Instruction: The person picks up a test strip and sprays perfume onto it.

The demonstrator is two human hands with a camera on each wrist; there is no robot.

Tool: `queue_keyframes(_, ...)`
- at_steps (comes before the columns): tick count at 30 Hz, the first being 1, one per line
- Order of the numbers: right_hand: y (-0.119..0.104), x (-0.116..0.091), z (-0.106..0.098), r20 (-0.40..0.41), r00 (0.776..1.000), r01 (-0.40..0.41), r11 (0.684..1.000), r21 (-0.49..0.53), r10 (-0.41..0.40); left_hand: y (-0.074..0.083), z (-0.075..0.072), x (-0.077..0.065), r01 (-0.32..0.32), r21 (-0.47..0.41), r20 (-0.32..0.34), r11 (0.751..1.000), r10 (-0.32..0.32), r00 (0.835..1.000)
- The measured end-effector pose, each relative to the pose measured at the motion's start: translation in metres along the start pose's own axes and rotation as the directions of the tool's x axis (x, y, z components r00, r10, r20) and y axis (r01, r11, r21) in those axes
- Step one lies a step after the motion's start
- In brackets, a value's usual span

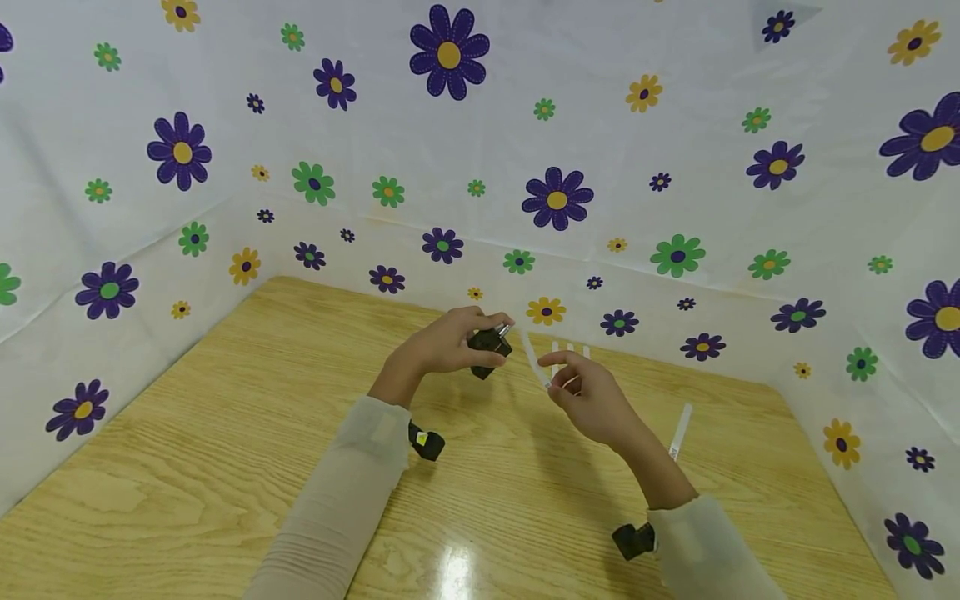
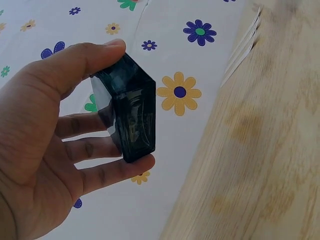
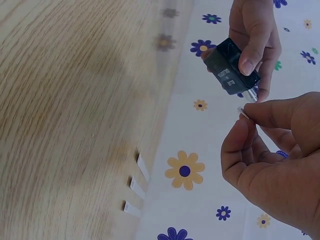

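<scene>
My left hand point(image 1: 438, 346) grips a dark, angular glass perfume bottle point(image 2: 136, 112) above the table. One finger is on the metal spray nozzle point(image 3: 251, 94). Pale lettering runs along the bottle's side point(image 3: 225, 72) in the right wrist view. Between thumb and fingertips, my right hand point(image 1: 596, 402) pinches a narrow white paper test strip point(image 1: 534, 358). The strip rises toward the nozzle with a small gap between them. In the right wrist view the strip point(image 3: 242, 113) appears nearly edge-on, partly hidden by the fingers.
Several white strips point(image 1: 570, 353) stick out side by side at the table's back edge. Another strip point(image 1: 681, 427) lies to the right, partly behind my right forearm. The wooden table point(image 1: 187, 433) is bordered by flower-printed white sheeting point(image 1: 480, 142).
</scene>
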State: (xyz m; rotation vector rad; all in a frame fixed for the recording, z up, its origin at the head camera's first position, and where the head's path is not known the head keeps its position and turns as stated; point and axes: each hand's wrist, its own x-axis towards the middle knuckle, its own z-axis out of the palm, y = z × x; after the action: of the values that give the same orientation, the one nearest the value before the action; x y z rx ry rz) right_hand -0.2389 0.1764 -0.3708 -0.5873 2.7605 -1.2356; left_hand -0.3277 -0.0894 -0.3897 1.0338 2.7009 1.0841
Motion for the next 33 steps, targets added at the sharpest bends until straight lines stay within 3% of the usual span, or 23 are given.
queue_keyframes(9, 0.0005, 0.0005, 0.0009, 0.002, 1.0, -0.002, 1.0, -0.002, 0.002, -0.0009, 0.0003, 0.0006, 0.0, 0.025, -0.014, 1.0, 0.0, 1.0)
queue_keyframes(24, 0.0014, 0.0001, 0.0011, 0.004, 1.0, -0.012, 1.0, 0.003, 0.012, -0.0006, 0.0009, -0.0006, 0.041, -0.018, 0.012, 0.999, -0.041, 0.999)
queue_keyframes(33, 0.0003, 0.0008, 0.0006, 0.001, 1.0, 0.001, 1.0, 0.012, -0.001, -0.0011, 0.0002, -0.0003, 0.001, -0.021, -0.012, 1.0, -0.001, 1.0)
